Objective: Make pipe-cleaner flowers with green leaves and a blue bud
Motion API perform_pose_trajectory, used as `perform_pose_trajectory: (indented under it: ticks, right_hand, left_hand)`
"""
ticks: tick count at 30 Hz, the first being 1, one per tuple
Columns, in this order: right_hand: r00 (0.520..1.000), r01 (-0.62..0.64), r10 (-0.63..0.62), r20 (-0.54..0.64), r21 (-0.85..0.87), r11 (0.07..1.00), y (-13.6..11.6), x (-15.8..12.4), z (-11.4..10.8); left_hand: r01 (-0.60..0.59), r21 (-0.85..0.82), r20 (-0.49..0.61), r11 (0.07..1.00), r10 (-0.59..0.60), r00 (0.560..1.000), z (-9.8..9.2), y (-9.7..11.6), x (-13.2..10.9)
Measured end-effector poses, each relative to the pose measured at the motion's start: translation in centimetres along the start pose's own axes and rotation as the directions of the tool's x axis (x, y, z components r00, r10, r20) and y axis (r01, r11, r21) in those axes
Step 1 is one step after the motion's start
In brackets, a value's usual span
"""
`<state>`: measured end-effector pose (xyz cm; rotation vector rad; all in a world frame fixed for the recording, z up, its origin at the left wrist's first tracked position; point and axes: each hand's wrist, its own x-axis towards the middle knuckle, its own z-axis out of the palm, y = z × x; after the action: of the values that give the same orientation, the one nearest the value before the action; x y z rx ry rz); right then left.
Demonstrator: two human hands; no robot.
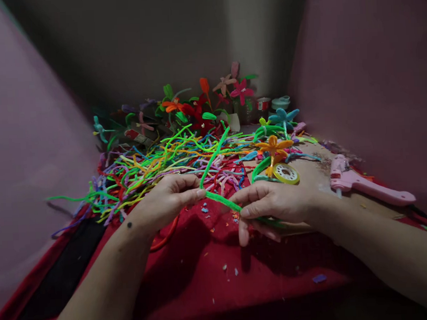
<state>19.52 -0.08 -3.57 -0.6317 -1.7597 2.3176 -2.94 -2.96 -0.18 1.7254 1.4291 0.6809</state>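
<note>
- Left hand (171, 197): closed, thumb and fingertips pinching the green pipe cleaner (213, 162) at its bend.
- Right hand (272, 202): closed on the same stem's other end, thumb on top.
- Stem held just above the counter (204, 264), near its middle; the free leg slants up toward the far edge.
- Loose pile of coloured pipe cleaners (157, 162) behind the hands, spreading left.
- Tape roll (286, 173) and orange flower (274, 147) just beyond the right hand.
- Pink tool (366, 186) at the right edge, probably a glue gun.
- Finished flowers (197, 104) along the far edge.
</note>
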Motion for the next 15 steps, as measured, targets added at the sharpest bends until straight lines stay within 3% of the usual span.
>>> perform_pose_trajectory:
  ticks: [3, 7, 11, 15]
  right_hand:
    - [1.0, -0.01, 0.009, -0.026, -0.056, 0.998, -0.14, -0.09, 0.62]
    - [0.994, -0.002, 0.002, 0.113, 0.001, 1.0, 0.23, -0.33, 0.53]
    - [0.99, -0.033, 0.022, 0.136, 0.081, 0.996, 0.61, -0.57, -0.08]
    - [0.99, -0.077, 0.08, 0.115, -0.031, 0.997, 0.61, -0.56, -0.14]
  left_hand:
    - [-0.019, -0.038, 0.013, 0.999, 0.019, 1.0, 0.09, -0.01, -0.04]
    - [-0.049, 0.015, 0.056, 0.999, 0.048, 0.997, -0.21, 0.08, -0.07]
    - [-0.067, 0.081, 0.124, 0.994, 0.057, 0.991, -0.45, 0.45, -0.09]
    - [-0.057, 0.054, 0.109, 0.997, 0.051, 0.993, -0.3, 0.46, -0.06]
